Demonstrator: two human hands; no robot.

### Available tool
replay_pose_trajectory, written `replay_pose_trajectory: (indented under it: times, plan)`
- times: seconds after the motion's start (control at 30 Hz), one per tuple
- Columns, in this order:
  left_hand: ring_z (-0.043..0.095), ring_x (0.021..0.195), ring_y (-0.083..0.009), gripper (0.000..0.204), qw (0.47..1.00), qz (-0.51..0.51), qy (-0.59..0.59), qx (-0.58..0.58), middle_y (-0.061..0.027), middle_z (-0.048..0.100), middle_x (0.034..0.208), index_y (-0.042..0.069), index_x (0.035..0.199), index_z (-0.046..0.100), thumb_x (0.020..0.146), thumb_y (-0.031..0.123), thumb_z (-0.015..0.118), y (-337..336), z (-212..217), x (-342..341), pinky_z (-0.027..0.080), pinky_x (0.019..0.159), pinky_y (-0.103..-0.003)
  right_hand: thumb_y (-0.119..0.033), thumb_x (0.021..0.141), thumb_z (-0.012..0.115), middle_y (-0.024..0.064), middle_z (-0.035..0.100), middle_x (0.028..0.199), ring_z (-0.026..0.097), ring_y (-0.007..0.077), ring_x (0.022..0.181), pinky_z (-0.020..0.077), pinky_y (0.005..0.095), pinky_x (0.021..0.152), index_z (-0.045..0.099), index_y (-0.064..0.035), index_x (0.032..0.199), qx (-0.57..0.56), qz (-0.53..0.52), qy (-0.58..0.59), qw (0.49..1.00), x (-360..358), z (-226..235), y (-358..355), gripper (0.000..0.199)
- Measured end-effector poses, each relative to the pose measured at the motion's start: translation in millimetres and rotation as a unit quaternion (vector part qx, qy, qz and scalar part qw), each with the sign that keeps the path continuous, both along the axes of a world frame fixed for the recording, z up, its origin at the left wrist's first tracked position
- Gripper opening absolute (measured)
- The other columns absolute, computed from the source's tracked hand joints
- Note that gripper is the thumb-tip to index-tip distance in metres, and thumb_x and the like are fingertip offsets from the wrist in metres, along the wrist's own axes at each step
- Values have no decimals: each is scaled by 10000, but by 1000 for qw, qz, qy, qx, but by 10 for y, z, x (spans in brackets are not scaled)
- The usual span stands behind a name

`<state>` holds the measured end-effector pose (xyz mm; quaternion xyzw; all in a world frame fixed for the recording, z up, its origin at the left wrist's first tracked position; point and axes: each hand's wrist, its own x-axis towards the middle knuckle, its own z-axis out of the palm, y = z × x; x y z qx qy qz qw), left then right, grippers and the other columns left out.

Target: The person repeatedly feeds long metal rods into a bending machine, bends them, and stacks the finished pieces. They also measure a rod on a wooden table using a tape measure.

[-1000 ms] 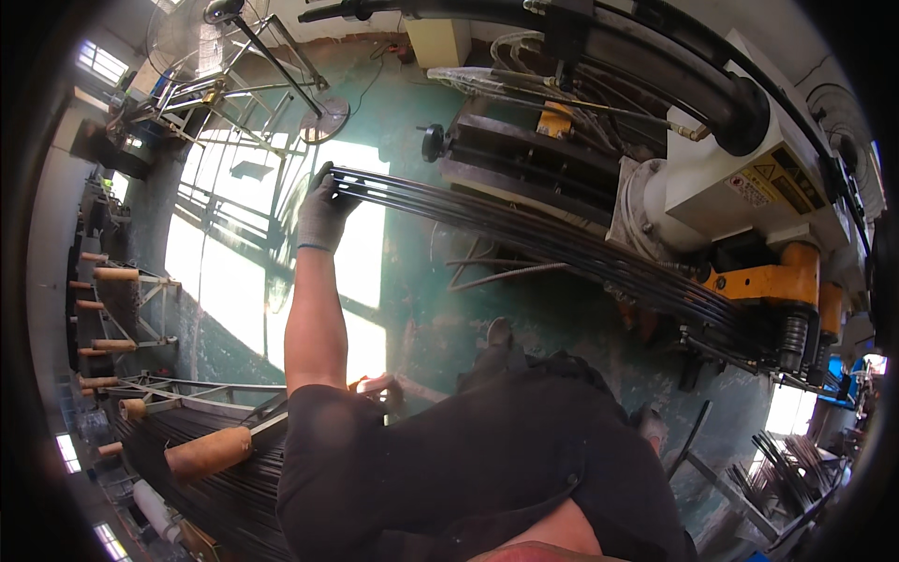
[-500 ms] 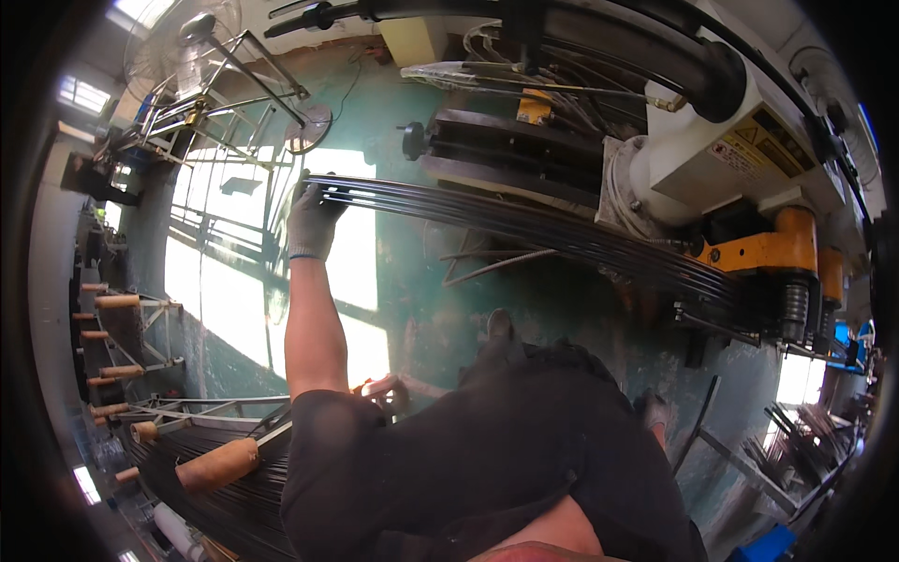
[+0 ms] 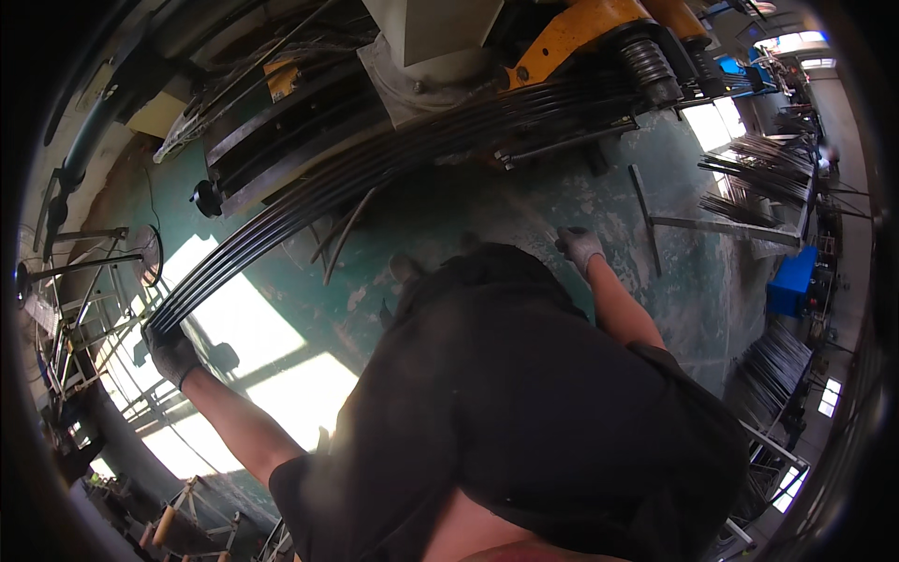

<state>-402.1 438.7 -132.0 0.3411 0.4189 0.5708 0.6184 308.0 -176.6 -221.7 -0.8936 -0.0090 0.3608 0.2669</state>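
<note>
My left hand (image 3: 170, 354), in a grey work glove, is closed around the near-left ends of several long, dark metal rods (image 3: 281, 214). The rods lie side by side and slope up to the right, toward the orange part of a machine (image 3: 567, 45). Their far ends run in under this part beside a coil spring (image 3: 646, 67) and are hard to make out. My right hand (image 3: 581, 247), also gloved, hangs low to the right of my body, apart from the rods. Its fingers are curled in, and nothing shows in them.
A dark machine bed with a round black knob (image 3: 206, 199) stands behind the rods. To the right, bundles of thin rods (image 3: 758, 173) rest on a metal rack (image 3: 730, 229) near a blue box (image 3: 792, 281). A round-based stand (image 3: 150, 255) is at the far left.
The view has swung right, so the machine sits further left and higher. My left hand still grips the rod ends. My right hand has come into view at my side.
</note>
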Motion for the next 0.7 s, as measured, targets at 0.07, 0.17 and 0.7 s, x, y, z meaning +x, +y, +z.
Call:
replay_pose_trajectory:
  times: [0.07,0.17,0.7]
  plan:
    - [640,1285,-347,351,999,-41,6,25,-235,665,1369,-57,1306,638,1117,175,454,-31,-73,-217,479,1175,-467,-364,976,672,100,759,924,687,202,794,534,357,725,724,40,1130,17,5,3,1000,98,-62,4,435]
    - [630,1296,-261,301,984,-66,149,73,-176,668,1373,-37,1296,623,1123,157,471,-239,58,-45,515,1129,-392,-367,980,673,102,760,932,689,201,801,537,357,729,721,43,1154,25,-33,9,999,152,-85,-74,449]
    - [389,1520,-375,549,719,258,-620,-178,-161,367,1684,124,1643,308,1153,360,385,-1126,41,1576,348,1242,-571,-415,965,679,90,765,906,702,189,756,555,335,683,782,-25,1064,-9,33,65,997,1414,-706,-236,415]
